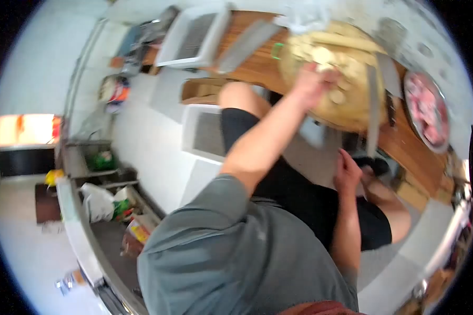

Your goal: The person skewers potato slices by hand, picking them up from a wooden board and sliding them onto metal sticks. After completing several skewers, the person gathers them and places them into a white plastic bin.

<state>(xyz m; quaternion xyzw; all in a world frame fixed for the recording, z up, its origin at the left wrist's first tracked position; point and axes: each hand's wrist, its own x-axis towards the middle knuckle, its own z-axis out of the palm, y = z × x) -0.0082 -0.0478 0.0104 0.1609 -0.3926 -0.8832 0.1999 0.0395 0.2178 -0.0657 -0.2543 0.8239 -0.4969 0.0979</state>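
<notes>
My left hand reaches over a round wooden board, with its fingers closed around a pale round slice. The hand is slightly blurred. More pale slices lie scattered near it, and a long pale roll rests at the back of the board. My right hand is held low in front of my lap, away from the board. Its fingers are loosely curled, and nothing shows in them. A long grey metal strip lies across the board's right side and sticks out past its front edge.
Right of the board are a cleaver with a dark handle and a metal tray of pink meat. On the left stand a white tub and a grey flat strip. A grey-white bin is beside my leg.
</notes>
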